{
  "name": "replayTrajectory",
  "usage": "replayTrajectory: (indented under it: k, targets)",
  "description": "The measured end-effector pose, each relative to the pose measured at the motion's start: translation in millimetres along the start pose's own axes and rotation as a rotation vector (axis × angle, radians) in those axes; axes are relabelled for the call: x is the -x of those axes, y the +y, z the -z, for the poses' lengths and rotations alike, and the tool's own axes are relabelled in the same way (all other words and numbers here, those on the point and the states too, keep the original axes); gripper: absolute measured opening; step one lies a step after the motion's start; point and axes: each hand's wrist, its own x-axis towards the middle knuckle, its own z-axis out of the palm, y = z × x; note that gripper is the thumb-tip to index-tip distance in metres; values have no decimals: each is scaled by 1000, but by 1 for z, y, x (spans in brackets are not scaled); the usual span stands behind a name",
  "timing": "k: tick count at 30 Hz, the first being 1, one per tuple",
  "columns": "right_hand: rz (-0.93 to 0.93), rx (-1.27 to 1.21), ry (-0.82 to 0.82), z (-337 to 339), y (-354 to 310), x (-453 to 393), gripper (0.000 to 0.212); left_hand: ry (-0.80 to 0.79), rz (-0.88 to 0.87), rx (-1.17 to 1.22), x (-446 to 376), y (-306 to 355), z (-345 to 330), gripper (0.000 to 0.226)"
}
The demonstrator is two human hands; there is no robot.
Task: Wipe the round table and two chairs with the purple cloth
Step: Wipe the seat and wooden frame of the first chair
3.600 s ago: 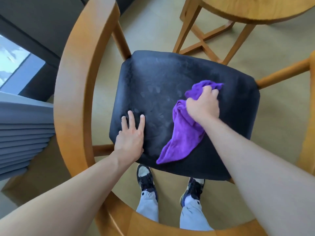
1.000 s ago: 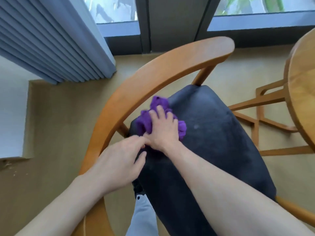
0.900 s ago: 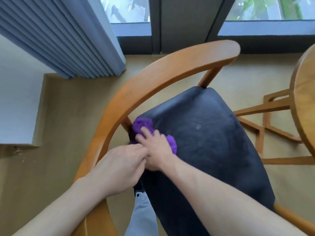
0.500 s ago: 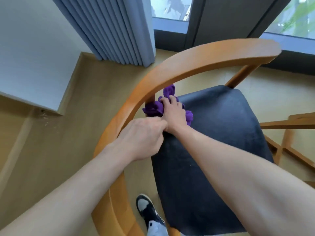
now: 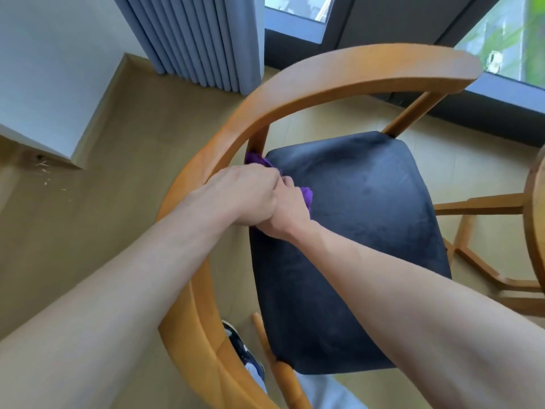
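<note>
A wooden chair (image 5: 339, 75) with a curved backrest and a dark padded seat (image 5: 368, 231) stands in front of me. The purple cloth (image 5: 306, 196) is bunched at the seat's back left corner, beside a backrest spindle, and only small bits of it show. My right hand (image 5: 287, 215) holds the cloth down on the seat. My left hand (image 5: 244, 196) lies curled over the right hand's fingers and the cloth. The fingers of both hands are mostly hidden. An edge of the round wooden table (image 5: 535, 231) shows at the far right.
Table legs and crossbars (image 5: 477, 205) stand right of the chair. A grey curtain (image 5: 200, 39) and dark window frame (image 5: 398, 22) are behind it, a white wall corner (image 5: 59, 84) to the left. My shoe (image 5: 239, 346) is under the chair's rail.
The left hand has slid forward from beside the right wrist to cover the right hand's fingers and most of the cloth. The view has shifted slightly.
</note>
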Motion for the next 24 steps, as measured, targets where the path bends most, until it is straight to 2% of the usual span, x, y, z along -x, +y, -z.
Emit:
replayTrajectory:
  k: [3, 5, 7, 10, 12, 14, 16, 18, 19, 21, 24]
  targets:
    - [36, 54, -19, -23, 7, 49, 67, -43, -13, -15, 5, 0, -4, 18]
    - [149, 136, -60, -36, 10, 103, 53, -59, -16, -21, 16, 3, -9, 22]
    - [269, 191, -168, -37, 17, 149, 50, -75, -27, -1, 29, 10, -17, 25]
    - [243, 100, -289, -18, 33, 167, 51, -130, -54, 15, 47, 24, -31, 27]
    - [82, -87, -151, -5, 40, 150, 48, -157, -68, 29, 50, 27, -35, 29]
    - [-141, -224, 141, 4, 46, 118, 50, -136, -71, 47, 48, 26, -34, 29]
    - [-384, -229, 250, 5, 47, 85, 53, -95, -78, 53, 45, 24, -30, 32]
    - [-535, -174, 186, -8, 39, 76, 52, -73, -88, 59, 43, 23, -30, 31]
    - [-530, -135, 155, -18, 35, 87, 53, -71, -96, 63, 43, 23, -31, 28]
    - [-385, -62, 66, -36, 32, 133, 57, -79, -108, 54, 42, 24, -31, 25]
    - [-173, -16, -188, -35, 46, 198, 55, -132, -114, 11, 43, 25, -30, 32]
